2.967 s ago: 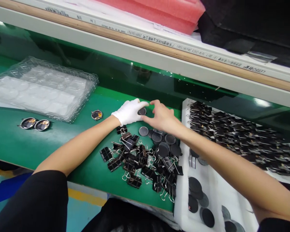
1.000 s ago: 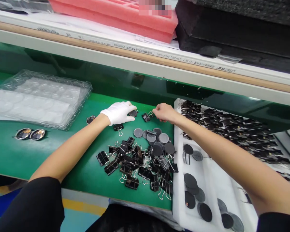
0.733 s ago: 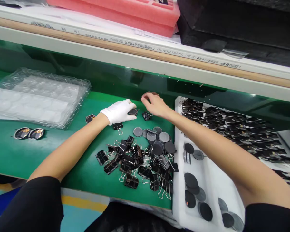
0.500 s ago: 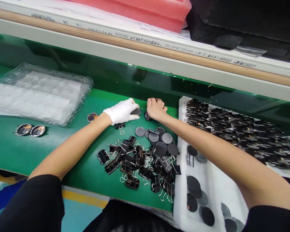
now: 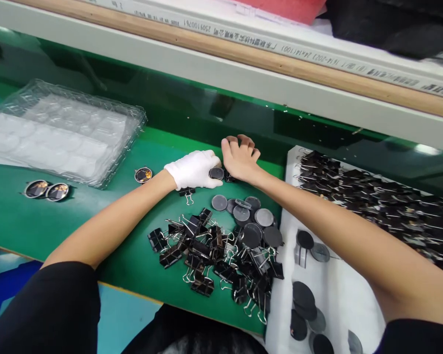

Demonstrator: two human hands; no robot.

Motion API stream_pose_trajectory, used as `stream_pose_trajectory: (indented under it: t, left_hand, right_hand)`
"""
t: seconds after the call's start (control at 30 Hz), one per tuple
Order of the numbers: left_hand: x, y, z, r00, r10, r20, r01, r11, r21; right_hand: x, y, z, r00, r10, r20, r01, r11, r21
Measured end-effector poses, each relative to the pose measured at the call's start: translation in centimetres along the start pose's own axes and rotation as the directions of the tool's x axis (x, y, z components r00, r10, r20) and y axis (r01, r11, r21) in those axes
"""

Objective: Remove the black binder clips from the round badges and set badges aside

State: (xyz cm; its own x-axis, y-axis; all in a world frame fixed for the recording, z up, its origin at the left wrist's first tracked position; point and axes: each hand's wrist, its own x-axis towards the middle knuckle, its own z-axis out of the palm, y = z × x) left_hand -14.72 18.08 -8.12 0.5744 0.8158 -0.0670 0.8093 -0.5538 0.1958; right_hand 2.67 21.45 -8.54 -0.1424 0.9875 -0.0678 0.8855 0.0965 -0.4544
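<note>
My left hand (image 5: 195,169), in a white glove, pinches a round dark disc (image 5: 216,173) between thumb and fingers. Just to its right, my bare right hand (image 5: 240,156) has its fingers spread and seems to hold nothing. A black binder clip (image 5: 229,177) shows partly beside the heel of that hand. Another binder clip (image 5: 187,194) lies under the gloved hand's edge. Nearer me are a pile of loose grey and black discs (image 5: 251,235) and a heap of black binder clips (image 5: 199,250) with silver handles.
Clear plastic trays (image 5: 68,135) lie at the left. Round metal-rimmed pieces (image 5: 57,191) and a similar single piece (image 5: 143,174) rest on the green table (image 5: 125,221). At right, a white foam tray (image 5: 286,275) holds discs and rows of clips (image 5: 369,201). A shelf edge (image 5: 221,54) crosses behind.
My right hand's fingers have spread from a curled position. The left hand still holds the disc, now closer to the right hand. The view has shifted slightly.
</note>
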Motion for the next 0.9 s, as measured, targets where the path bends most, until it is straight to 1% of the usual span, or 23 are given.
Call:
stream_pose_trajectory:
  t: [0.1,0.2,0.27,0.47,0.57,0.67,0.8,0.9]
  left_hand:
    - [-0.1,0.2,0.2,0.999,-0.005,-0.033,0.004,1.000,-0.024]
    - [0.0,0.3,0.4,0.998,-0.005,-0.057,0.002,0.999,-0.052]
    - [0.2,0.4,0.7,0.998,0.000,-0.067,-0.005,0.997,-0.074]
    - [0.9,1.0,1.1,0.995,0.021,-0.101,-0.034,0.991,-0.131]
    - [1.1,1.2,1.1,0.994,0.021,-0.109,-0.037,0.989,-0.145]
    - [1.1,1.2,1.1,0.994,0.018,-0.107,-0.034,0.988,-0.148]
    - [1.1,1.2,1.3,0.993,0.030,-0.114,-0.043,0.992,-0.118]
    - [0.9,1.3,1.0,0.993,0.036,-0.113,-0.044,0.996,-0.072]
  right_hand:
    - [-0.2,1.3,0.7,0.998,0.055,0.013,-0.055,0.998,0.015]
    - [0.0,2.3,1.2,0.998,0.056,-0.025,-0.055,0.998,0.027]
    - [0.1,2.6,1.4,0.998,0.037,-0.047,-0.036,0.999,0.024]
    - [0.4,3.0,1.8,0.996,0.062,-0.065,-0.061,0.998,0.025]
    - [0.6,3.3,2.0,0.996,0.036,-0.083,-0.034,0.999,0.029]
    - [0.6,3.2,1.8,0.995,0.043,-0.087,-0.041,0.999,0.027]
    - [0.2,1.9,1.3,0.991,0.121,-0.062,-0.120,0.993,0.019]
    - [0.2,1.1,0.7,0.981,0.175,-0.079,-0.170,0.983,0.069]
